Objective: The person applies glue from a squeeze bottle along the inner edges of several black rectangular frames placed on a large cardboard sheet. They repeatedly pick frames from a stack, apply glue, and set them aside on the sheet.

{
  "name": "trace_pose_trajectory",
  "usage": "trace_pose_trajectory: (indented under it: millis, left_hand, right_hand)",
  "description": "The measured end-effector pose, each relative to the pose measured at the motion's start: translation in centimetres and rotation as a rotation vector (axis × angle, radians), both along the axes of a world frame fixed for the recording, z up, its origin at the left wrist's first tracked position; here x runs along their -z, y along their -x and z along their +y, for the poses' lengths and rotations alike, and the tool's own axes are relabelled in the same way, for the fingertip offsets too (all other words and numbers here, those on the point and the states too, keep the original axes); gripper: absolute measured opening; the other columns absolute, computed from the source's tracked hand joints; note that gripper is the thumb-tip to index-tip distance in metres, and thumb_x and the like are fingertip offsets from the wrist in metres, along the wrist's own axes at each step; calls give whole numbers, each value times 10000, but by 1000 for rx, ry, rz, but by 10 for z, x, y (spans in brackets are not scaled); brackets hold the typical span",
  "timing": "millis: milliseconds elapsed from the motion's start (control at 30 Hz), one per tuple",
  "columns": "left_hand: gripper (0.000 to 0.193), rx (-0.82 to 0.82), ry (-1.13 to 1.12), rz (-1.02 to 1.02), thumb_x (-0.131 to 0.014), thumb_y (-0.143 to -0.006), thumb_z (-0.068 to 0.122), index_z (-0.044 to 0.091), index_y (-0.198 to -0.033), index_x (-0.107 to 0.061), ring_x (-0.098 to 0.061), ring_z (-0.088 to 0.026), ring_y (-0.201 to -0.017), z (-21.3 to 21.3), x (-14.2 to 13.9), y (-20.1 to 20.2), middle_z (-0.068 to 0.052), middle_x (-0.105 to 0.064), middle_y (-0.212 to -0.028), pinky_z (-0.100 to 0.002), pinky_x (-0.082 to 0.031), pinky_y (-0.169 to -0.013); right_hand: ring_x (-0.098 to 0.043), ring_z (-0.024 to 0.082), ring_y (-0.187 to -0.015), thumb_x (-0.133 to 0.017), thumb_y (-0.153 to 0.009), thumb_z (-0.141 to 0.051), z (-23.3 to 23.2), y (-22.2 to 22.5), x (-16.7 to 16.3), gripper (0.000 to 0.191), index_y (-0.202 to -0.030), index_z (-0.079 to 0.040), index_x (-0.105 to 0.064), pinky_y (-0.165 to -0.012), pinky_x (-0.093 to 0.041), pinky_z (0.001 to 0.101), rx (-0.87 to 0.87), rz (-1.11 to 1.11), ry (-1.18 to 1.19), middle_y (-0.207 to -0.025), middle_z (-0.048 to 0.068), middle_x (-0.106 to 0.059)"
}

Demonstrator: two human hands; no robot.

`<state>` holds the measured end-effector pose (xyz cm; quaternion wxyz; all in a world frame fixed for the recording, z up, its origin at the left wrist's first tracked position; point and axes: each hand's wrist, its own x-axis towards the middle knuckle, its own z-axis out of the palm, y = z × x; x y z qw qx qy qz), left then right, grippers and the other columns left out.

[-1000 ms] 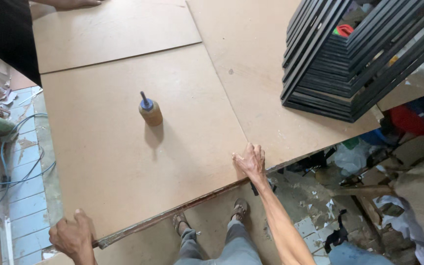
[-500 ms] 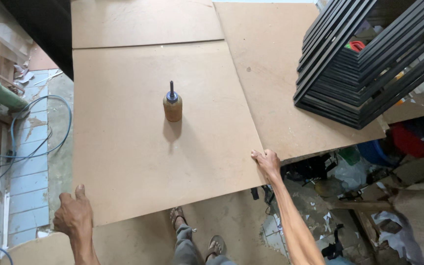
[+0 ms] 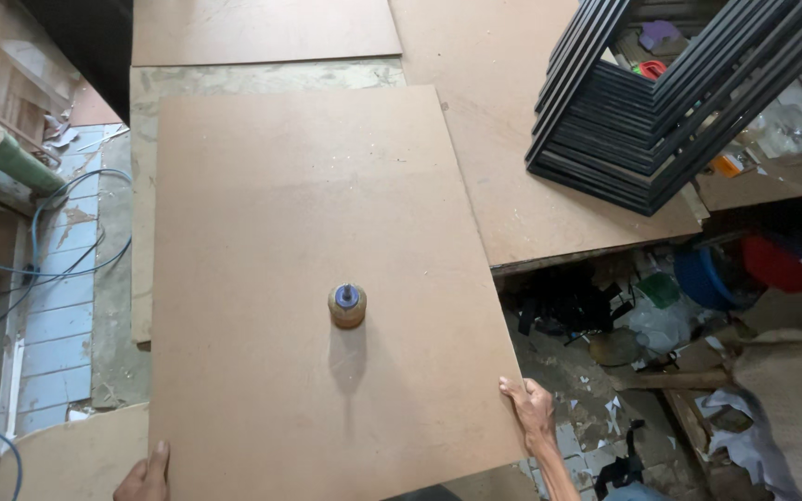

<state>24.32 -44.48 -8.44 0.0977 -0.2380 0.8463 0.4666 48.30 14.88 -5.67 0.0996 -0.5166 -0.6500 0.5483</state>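
Both hands, left hand and right hand, grip board edges at frame bottom, left partly cropped; glue bottle at centre may topple if the board tilts.

My left hand sits low at the frame's bottom edge, thumb pointing up, the rest cut off, so I can't say how the fingers are curled. My right hand reaches forward on a bare forearm, fingers bent downward in a grip.
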Motion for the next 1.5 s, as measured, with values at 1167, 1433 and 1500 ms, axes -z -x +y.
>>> trace_pose_trajectory:
  millis: [1167,1433,1500]
  left_hand:
    - [655,169,443,374,-670,-989,589,-51,-1118,-715,-628,-473,-1049,75,-57,234,-316,-685,-1072,-539,-486,-952]
    - [620,141,457,553,-691,-991,408,-27,-1423,-599,-561,-450,-1304,95,-36,183,-263,-597,-1456,-512,-456,-1074]
    - [535,109,485,636,-681,-1015,357,-40,-1371,-628,-587,-440,-1310,100,-29,175,-251,-619,-1441,-498,-471,-1093]
  right_hand:
    - [-621,137,-643,-769,-784,-316,65,290,-36,333,-937,-23,-812,-570,-481,281,-165,-17,-331,-724,64,-728]
    - [-643,299,-994,-908,-571,-329,80,269,-33,701,-1191,-53,-729,-864,-560,425,-428,-211,-809,-1066,167,-667]
    - [-688,272,-959,-866,-527,-291,77,234,-37,833,-1313,-95,-672,-854,-588,389,-434,-192,-474,-1103,126,-668]
